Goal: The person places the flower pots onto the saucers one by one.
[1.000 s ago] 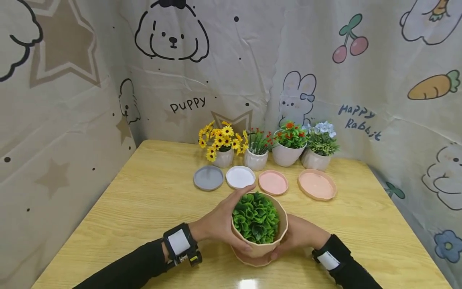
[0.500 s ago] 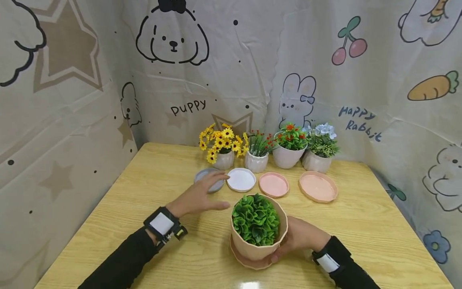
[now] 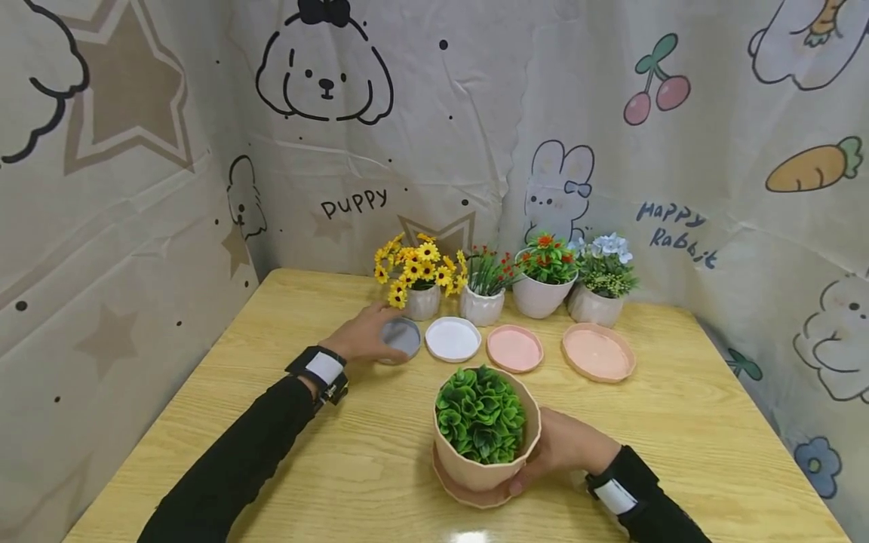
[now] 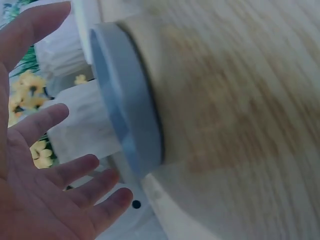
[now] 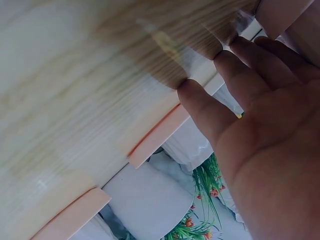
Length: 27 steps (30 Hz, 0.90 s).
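In the head view a cream faceted flowerpot with a round green leafy plant stands on a pinkish saucer. My right hand is at the pot's right side, its thumb by the saucer edge. In the right wrist view its extended fingertips touch the tabletop, with a pink edge beside them. My left hand reaches around a grey saucer. In the left wrist view its fingers are spread and appear apart from the grey saucer.
White, pink and peach saucers lie right of the grey one. Behind them stand pots with yellow flowers, small red flowers, orange-red blooms and blue flowers. A patterned curtain encloses the wooden table.
My left hand has let go of the cream flowerpot and moved forward and left to the grey saucer. The right hand has stayed beside the pot.
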### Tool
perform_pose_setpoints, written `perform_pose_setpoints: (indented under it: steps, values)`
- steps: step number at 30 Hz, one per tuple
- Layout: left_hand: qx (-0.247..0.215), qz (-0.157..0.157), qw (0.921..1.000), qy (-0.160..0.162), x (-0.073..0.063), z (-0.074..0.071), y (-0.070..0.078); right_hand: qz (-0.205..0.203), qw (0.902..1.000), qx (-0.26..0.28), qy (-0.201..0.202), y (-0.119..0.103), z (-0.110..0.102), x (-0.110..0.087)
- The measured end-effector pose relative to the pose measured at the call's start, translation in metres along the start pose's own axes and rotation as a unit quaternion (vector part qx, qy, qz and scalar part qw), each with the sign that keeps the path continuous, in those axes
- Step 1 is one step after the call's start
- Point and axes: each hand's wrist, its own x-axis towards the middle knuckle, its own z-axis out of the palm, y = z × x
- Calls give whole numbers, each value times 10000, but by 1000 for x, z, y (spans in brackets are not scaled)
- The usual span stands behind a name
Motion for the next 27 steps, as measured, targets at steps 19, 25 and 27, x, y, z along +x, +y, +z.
perform_pose_setpoints:
  steps: [19, 25, 27]
  values:
    - [100, -41, 9999, -57, 7, 12, -4, 94, 9999, 51, -44, -1, 0, 2]
    - [-105, 367, 9993, 7, -8, 9, 2, 105, 9999, 26, -45, 1, -1, 3]
    - [-97, 575, 9982, -108, -16, 7, 8, 122, 9999, 7, -27, 1, -1, 2]
